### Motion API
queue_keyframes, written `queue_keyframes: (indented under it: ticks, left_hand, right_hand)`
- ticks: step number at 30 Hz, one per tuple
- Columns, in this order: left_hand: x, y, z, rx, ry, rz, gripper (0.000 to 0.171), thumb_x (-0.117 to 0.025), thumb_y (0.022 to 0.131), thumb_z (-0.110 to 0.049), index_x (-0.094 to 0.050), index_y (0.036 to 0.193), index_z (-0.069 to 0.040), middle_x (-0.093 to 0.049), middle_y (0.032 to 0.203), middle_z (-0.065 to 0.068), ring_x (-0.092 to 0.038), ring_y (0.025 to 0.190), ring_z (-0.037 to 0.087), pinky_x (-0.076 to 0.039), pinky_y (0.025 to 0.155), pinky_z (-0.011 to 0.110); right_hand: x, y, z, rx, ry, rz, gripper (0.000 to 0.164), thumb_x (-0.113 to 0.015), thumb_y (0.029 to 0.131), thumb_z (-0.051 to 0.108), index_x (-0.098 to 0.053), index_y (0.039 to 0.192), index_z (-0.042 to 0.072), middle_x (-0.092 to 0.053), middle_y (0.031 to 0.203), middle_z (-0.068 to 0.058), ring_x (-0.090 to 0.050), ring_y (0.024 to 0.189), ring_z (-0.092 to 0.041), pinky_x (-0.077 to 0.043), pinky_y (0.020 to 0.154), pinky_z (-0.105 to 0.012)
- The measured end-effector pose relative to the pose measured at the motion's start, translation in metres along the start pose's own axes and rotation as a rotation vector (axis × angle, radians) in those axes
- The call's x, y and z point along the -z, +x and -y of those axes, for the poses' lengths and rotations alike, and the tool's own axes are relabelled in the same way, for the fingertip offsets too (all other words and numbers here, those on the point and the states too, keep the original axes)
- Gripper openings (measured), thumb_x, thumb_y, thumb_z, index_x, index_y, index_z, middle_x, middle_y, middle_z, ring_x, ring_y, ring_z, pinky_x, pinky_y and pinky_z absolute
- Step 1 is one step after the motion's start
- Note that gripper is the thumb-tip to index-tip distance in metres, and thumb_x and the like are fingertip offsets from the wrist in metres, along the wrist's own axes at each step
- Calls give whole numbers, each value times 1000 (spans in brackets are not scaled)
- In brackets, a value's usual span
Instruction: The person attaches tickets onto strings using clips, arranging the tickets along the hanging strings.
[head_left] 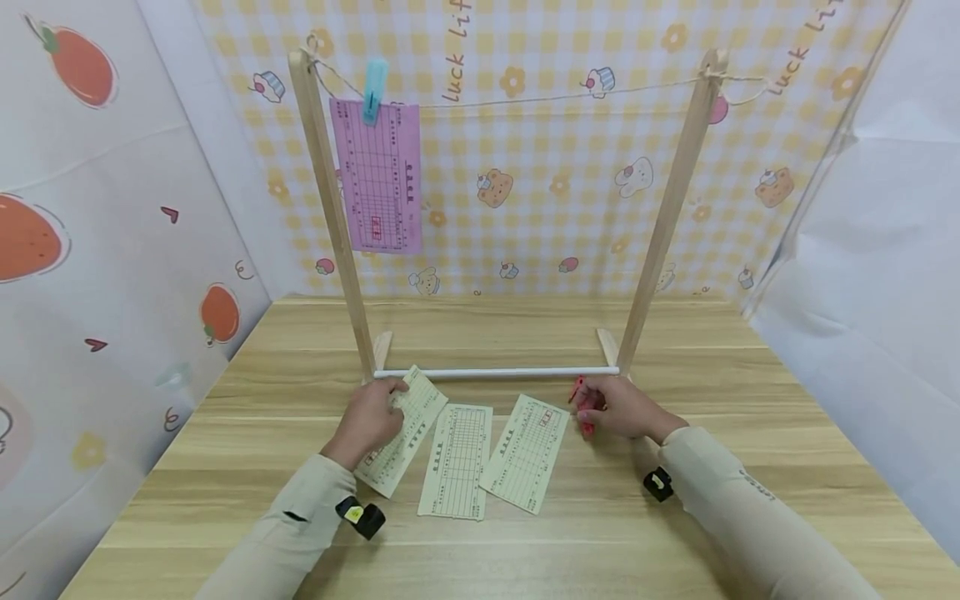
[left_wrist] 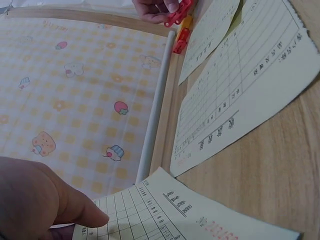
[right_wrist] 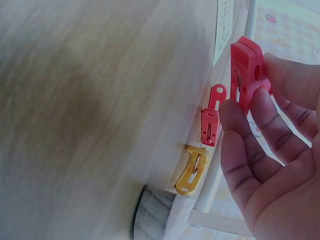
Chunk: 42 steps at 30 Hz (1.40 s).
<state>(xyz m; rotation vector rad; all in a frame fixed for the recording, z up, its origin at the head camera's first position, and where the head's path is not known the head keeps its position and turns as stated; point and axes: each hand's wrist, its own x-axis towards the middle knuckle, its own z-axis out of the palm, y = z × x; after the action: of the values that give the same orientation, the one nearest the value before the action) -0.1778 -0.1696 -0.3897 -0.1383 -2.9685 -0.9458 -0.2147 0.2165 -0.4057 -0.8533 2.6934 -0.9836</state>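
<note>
My left hand [head_left: 367, 423] pinches a pale yellow printed slip [head_left: 414, 421], thumb on top in the left wrist view; the slip's upper end is near the white bar. Two similar slips, a middle one [head_left: 456, 467] and a right one [head_left: 528, 454], lie on the table between the hands. My right hand [head_left: 621, 407] holds a red clothespin [right_wrist: 245, 70] between thumb and fingers. Beyond those fingers, more red clothespin parts [right_wrist: 210, 127] and a yellow clothespin [right_wrist: 193, 171] lie on the table. A blue clothespin [head_left: 373, 90] clips a purple slip [head_left: 381, 179] to the string.
Two wooden posts, left [head_left: 330, 192] and right [head_left: 671, 208], carry the string [head_left: 525, 101]. A white bar [head_left: 495, 372] joins them low down, over the wooden table [head_left: 480, 558]. Behind stands a yellow checked backdrop [head_left: 525, 225].
</note>
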Motion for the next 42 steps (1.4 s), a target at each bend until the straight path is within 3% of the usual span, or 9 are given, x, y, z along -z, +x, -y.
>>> queue_keyframes:
  ticks: [8, 12, 19, 25, 31, 34, 37, 39, 42]
  left_hand:
    - [4, 4, -6, 0, -28, -12, 43, -54, 80, 6, -60, 122, 1, -57, 123, 25, -52, 65, 21, -41, 52, 29]
    - [6, 6, -8, -13, -46, -17, 42, -54, 81, 6, -60, 122, 1, -58, 122, 26, -45, 53, 17, -40, 47, 29]
    - [4, 13, -15, -80, -60, -38, 41, -55, 81, 4, -60, 121, 3, -57, 125, 27, -38, 45, 11, -39, 45, 28]
    - [0, 20, -21, -106, -54, -56, 40, -55, 81, 3, -61, 121, 1, -66, 98, 18, -33, 39, 8, -32, 38, 24]
    - [-2, 27, -26, -114, -56, -59, 40, -56, 82, 2, -61, 121, 0, -64, 107, 19, -33, 40, 8, -32, 38, 23]
    - [0, 27, -26, -102, -61, -40, 41, -56, 82, 1, -61, 123, 0, -64, 85, 13, -33, 40, 8, -33, 38, 22]
    - [2, 27, -26, -100, -56, -44, 42, -56, 82, 1, -60, 123, -1, -54, 64, 8, -33, 40, 8, -32, 37, 22]
    - [3, 28, -26, -109, -60, -52, 41, -57, 82, 1, -61, 123, -1, -60, 72, 11, -33, 40, 9, -31, 37, 22]
    - [3, 30, -27, -128, -72, -57, 41, -57, 83, 1, -61, 124, -1, -64, 104, 19, -34, 42, 9, -33, 38, 24]
  right_hand:
    - [3, 1, -2, 11, 15, -9, 14, -69, 86, 0, -64, 99, 1, -62, 82, 4, -59, 73, -10, -51, 65, -26]
    - [2, 3, -3, 36, 37, -6, 15, -69, 86, 0, -63, 100, -1, -64, 83, 4, -60, 73, -10, -51, 65, -26]
    - [4, 4, -4, 2, 53, 2, 14, -69, 87, 2, -63, 99, 0, -63, 82, 2, -59, 73, -12, -51, 64, -26]
    - [6, 6, -7, -9, 36, 5, 14, -69, 87, 4, -63, 100, 2, -62, 81, 3, -59, 73, -11, -51, 66, -26]
    - [7, 9, -6, 10, 20, -4, 12, -70, 88, 5, -63, 98, 4, -62, 81, 5, -58, 72, -11, -50, 64, -26]
    - [5, 10, -6, 11, 16, -15, 11, -70, 88, 6, -62, 96, 6, -62, 80, 6, -57, 72, -11, -49, 64, -26]
    - [5, 12, -3, 8, 22, -17, 11, -70, 88, 7, -61, 95, 7, -62, 80, 6, -56, 72, -11, -49, 64, -27]
    - [6, 13, -2, 3, 34, -15, 11, -70, 88, 7, -61, 96, 7, -62, 80, 5, -56, 72, -12, -50, 64, -27]
    - [9, 14, 1, -3, 43, -20, 12, -69, 89, 5, -61, 97, 5, -61, 81, 3, -57, 73, -13, -50, 64, -28]
